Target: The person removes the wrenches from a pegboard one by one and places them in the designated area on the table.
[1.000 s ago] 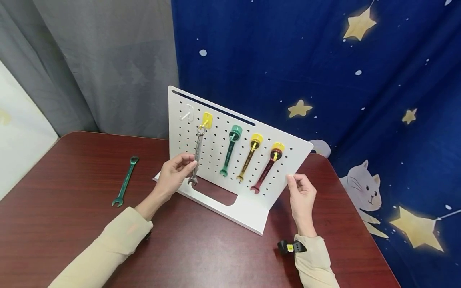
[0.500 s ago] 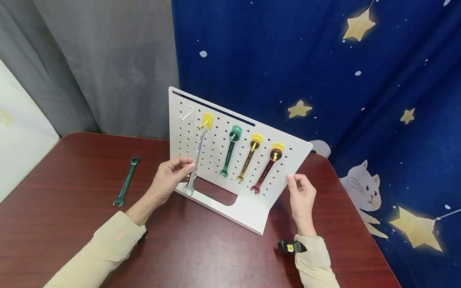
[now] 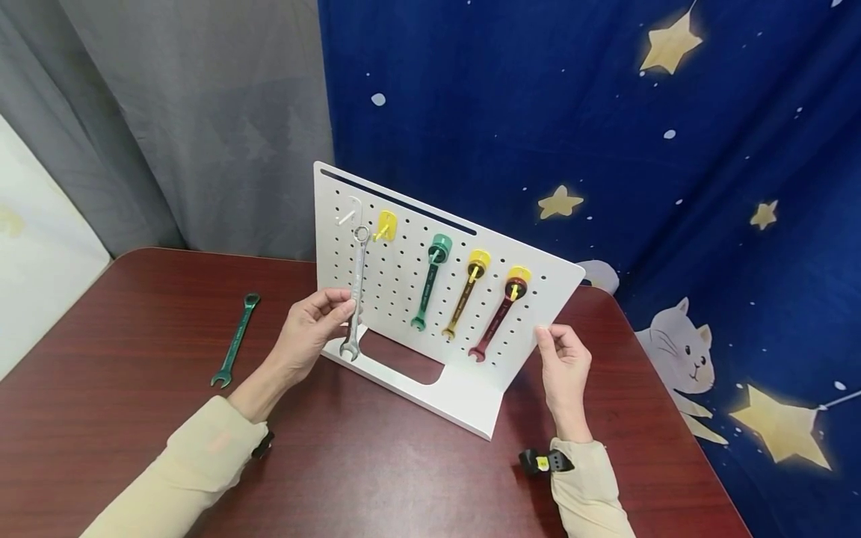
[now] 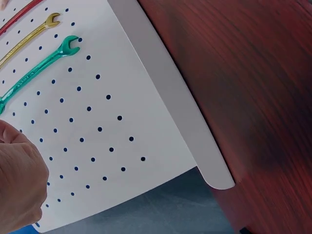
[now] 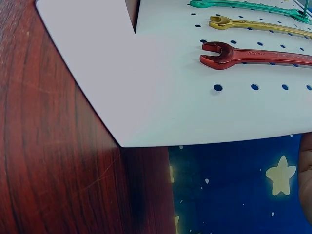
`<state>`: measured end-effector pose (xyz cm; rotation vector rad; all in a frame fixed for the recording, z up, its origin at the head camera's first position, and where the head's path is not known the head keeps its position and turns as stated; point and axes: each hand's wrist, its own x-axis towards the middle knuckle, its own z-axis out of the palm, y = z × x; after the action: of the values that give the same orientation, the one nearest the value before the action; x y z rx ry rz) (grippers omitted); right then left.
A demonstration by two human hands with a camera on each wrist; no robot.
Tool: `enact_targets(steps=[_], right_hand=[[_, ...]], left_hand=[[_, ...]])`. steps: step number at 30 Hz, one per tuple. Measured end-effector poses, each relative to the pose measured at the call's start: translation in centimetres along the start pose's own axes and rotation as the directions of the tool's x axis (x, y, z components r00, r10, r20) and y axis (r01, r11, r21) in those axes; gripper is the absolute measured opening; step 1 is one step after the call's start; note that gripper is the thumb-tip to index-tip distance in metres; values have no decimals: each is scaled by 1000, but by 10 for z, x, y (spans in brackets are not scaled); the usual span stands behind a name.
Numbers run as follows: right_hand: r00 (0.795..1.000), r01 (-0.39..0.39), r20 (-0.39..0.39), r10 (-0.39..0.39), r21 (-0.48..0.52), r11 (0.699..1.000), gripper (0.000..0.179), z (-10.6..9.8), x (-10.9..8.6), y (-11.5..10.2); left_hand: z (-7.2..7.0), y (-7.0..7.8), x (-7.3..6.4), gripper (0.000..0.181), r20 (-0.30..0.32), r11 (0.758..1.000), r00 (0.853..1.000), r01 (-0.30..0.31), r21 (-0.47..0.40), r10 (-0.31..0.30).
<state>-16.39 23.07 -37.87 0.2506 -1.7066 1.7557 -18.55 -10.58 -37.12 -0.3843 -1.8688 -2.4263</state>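
Between thumb and fingers, my left hand [image 3: 311, 329] pinches a silver combination wrench [image 3: 356, 288], its ring end up and its open end down. The ring sits in front of the white pegboard [image 3: 403, 299], just below a white hook [image 3: 348, 213] and left of a bare yellow hook [image 3: 386, 226]. My right hand [image 3: 563, 366] grips the board's right edge. A green wrench [image 3: 425, 295], a gold wrench [image 3: 462, 302] and a red wrench [image 3: 496, 321] hang from hooks on the board. In the left wrist view the silver wrench is hidden behind my hand.
Another green wrench [image 3: 235, 340] lies on the dark red wooden table [image 3: 134, 373], left of the pegboard. A grey curtain [image 3: 222, 134] and a blue star-patterned curtain [image 3: 457, 112] hang behind the table.
The silver wrench's ring has come away from the yellow hook and shifted left toward the white hook, with my left hand moving slightly left. My right hand has stayed in place.
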Motion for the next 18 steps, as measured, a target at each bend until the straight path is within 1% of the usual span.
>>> enact_targets(steps=[7, 10, 11, 13, 17, 18], right_hand=[[1000, 13, 0, -13, 12, 1000, 9, 0, 0, 1], [1000, 6, -4, -6, -3, 1000, 9, 0, 0, 1], [1000, 5, -5, -5, -6, 1000, 9, 0, 0, 0], [1000, 2, -7, -2, -13, 1000, 8, 0, 0, 0], [1000, 6, -4, -6, -4, 1000, 8, 0, 0, 0], [1000, 6, -2, -6, 0, 1000, 8, 0, 1, 0]], left_hand=[[-11, 1, -3, 19, -28, 999, 999, 20, 39, -19], [-18, -2, -5, 13, -29, 999, 999, 17, 45, -16], [-23, -6, -4, 12, -10, 1000, 1000, -3, 20, 3], [-28, -7, -6, 10, -11, 999, 1000, 2, 36, -1], [-37, -9, -8, 10, -31, 995, 998, 49, 84, -47], [-37, -6, -9, 9, -55, 990, 995, 86, 115, -81]])
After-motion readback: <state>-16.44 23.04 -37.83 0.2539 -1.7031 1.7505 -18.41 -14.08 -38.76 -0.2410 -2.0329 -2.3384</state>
